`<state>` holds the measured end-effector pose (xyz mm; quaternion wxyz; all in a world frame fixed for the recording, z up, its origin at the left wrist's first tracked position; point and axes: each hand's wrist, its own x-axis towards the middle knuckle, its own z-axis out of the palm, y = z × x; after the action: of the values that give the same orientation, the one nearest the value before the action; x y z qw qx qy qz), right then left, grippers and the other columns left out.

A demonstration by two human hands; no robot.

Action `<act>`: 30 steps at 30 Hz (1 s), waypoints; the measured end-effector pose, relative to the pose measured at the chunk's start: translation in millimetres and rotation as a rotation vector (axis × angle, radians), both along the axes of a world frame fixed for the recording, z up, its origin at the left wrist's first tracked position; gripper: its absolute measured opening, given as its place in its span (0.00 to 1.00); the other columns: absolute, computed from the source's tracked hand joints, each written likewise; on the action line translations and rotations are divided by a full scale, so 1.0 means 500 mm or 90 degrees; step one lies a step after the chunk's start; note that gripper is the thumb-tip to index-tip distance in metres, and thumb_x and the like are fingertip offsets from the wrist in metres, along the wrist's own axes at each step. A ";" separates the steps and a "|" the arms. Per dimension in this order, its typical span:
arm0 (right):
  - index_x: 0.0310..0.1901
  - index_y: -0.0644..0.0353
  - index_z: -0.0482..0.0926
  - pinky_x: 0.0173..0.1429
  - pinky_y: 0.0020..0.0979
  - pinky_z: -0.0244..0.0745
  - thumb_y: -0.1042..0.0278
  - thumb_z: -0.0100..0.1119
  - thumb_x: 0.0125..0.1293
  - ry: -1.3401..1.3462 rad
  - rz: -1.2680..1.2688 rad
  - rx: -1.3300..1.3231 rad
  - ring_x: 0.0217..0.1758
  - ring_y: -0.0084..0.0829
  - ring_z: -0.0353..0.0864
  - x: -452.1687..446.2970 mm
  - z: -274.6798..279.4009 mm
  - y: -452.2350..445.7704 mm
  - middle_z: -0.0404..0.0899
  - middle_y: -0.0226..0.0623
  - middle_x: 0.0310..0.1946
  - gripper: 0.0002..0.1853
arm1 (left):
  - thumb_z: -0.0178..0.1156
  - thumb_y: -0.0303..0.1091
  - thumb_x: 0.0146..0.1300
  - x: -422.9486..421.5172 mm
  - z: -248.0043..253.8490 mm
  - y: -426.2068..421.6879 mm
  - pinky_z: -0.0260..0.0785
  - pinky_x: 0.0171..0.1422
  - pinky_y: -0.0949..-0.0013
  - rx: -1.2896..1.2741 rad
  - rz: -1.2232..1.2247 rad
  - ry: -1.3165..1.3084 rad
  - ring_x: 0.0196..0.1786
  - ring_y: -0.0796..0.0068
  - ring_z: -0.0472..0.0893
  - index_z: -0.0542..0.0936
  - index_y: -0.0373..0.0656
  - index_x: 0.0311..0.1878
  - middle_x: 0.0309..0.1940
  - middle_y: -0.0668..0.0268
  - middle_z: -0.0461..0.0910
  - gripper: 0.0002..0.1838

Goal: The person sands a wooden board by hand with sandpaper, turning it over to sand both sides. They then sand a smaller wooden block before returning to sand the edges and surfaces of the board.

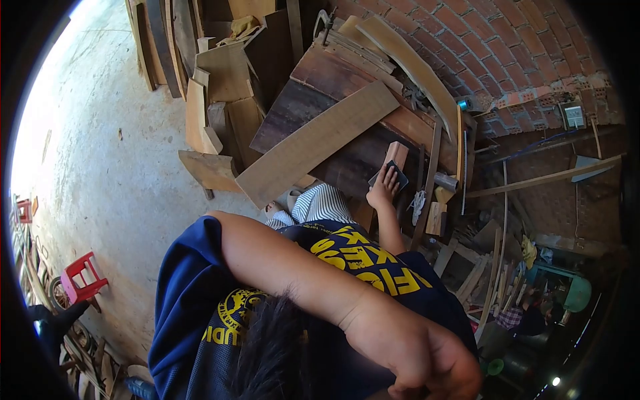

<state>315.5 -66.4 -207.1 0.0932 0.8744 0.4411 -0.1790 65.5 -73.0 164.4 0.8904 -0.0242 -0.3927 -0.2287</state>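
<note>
My right hand (383, 190) rests with its fingers over a dark flat piece (401, 178), gripping it. A reddish wooden block (397, 153) lies just beyond the fingertips. Both are on the dark plank bench (347, 167). A long pale board (320, 141) lies slantwise across this bench, to the left of that hand. My left hand (423, 360) is large and close to the camera, bent down at the bottom right. Its fingers are curled and partly cut off by the lower edge, so what they hold, if anything, is hidden.
Wooden offcuts (223, 73) are stacked left of the bench, beside a metal clamp (325, 25). A curved board (420, 70) leans near the brick wall (493, 40). Scrap wood (497, 273) lies at the right. A red stool (83, 279) stands on the concrete floor (120, 173).
</note>
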 end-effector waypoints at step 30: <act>0.71 0.56 0.23 0.75 0.49 0.22 0.57 0.61 0.57 0.043 0.024 -0.072 0.77 0.48 0.19 0.012 0.015 0.004 0.18 0.49 0.73 0.57 | 0.51 0.21 0.42 0.015 -0.003 -0.009 0.63 0.29 0.81 -0.022 -0.062 -0.114 0.24 0.80 0.74 0.63 0.26 0.56 0.34 0.61 0.78 0.32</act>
<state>321.6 -64.1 -199.5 0.1311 0.8525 0.4499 -0.2316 72.9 -77.5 163.0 0.8389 -0.0381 -0.4733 -0.2661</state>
